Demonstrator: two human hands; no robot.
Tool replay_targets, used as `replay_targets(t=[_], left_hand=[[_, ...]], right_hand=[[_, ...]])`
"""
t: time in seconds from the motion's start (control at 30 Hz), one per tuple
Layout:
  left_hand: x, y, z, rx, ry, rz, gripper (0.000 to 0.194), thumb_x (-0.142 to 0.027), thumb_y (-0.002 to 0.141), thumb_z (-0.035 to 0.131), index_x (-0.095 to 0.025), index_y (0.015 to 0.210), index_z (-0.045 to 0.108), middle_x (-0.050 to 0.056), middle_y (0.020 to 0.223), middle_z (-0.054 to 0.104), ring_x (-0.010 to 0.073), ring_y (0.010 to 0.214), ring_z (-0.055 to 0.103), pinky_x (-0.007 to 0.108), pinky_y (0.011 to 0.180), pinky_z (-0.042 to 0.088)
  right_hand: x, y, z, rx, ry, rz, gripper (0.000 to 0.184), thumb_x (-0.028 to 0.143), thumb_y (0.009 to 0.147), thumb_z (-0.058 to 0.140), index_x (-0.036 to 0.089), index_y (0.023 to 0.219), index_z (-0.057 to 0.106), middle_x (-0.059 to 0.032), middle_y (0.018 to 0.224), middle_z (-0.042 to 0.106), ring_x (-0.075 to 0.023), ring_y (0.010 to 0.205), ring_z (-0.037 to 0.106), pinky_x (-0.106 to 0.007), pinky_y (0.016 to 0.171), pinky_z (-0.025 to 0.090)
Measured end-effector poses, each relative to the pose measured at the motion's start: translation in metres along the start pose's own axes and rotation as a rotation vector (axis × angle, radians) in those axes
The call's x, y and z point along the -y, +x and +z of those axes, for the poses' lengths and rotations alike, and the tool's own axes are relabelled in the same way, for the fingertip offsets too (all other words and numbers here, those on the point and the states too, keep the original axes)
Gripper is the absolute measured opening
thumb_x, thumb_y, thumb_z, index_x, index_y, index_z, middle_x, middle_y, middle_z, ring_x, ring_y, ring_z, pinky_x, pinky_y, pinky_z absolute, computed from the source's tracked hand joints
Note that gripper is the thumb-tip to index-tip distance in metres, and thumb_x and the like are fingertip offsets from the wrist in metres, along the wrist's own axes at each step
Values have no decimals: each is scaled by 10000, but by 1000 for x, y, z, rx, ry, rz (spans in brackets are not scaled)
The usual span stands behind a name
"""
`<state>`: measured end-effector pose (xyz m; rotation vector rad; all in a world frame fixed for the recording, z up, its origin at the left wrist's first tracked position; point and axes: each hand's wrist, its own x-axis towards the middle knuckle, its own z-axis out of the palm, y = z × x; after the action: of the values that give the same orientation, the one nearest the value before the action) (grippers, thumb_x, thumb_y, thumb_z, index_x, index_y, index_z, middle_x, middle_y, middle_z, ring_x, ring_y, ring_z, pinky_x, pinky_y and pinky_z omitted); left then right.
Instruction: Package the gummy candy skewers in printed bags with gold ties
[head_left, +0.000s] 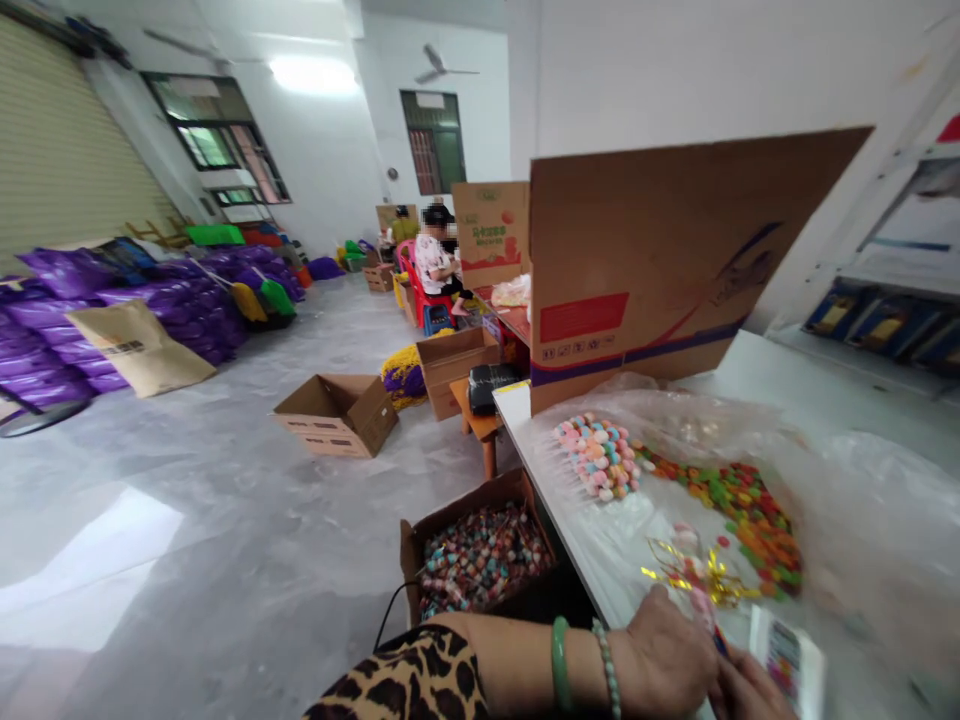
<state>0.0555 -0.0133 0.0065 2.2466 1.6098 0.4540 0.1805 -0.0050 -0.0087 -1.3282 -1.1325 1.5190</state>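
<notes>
My left hand [671,645], with a jade bangle and a beaded bracelet on its wrist, is closed at the table's front edge. A pink candy skewer [702,606] with shiny gold ties [720,582] about it sticks up from its fingers. Against it, my right hand [750,688] is closed too, partly cut off by the lower frame edge; a small dark blue and red piece shows between the hands, too hidden to name. A stack of pastel candy skewers [600,455] lies farther back. Colourful gummy candies [750,510] spread in a curve beyond my hands.
Beside my right hand lies a white printed packet [786,660]. Clear plastic sheeting [862,530] covers part of the white table. A tall cardboard panel [675,260] stands at the back. Below left, a carton [409,545] holds many wrapped candies. A seated person [435,260] works farther off.
</notes>
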Motion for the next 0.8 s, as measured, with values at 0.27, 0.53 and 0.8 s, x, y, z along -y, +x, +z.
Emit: replay_targets(t=[0.27, 0.53, 0.8], left_hand=[[13, -26, -26, 57, -1245, -365, 294, -379, 734, 723, -193, 960, 696, 61, 925, 696, 190, 836, 630, 289, 742, 457], [10, -8, -27, -174, -1482, -606, 348, -396, 549, 829, -138, 651, 620, -20, 572, 548, 84, 527, 463, 240, 560, 373], [8, -8, -19, -81, -1348, -557, 390, -460, 657, 756, -163, 570, 517, -47, 477, 443, 68, 469, 380, 235, 497, 302]], right_hand=[[22, -29, 17, -155, 111, 9, 231, 387, 667, 687, 191, 633, 570, 59, 450, 472, -65, 400, 328, -203, 379, 189], [23, -35, 27, 16, -15, -10, 171, 365, 720, 591, 196, 690, 590, 48, 548, 526, -95, 483, 423, -225, 472, 331], [17, -28, 22, -165, -314, -165, 316, 261, 758, 535, 220, 1051, 645, 65, 562, 511, -136, 549, 484, -259, 581, 407]])
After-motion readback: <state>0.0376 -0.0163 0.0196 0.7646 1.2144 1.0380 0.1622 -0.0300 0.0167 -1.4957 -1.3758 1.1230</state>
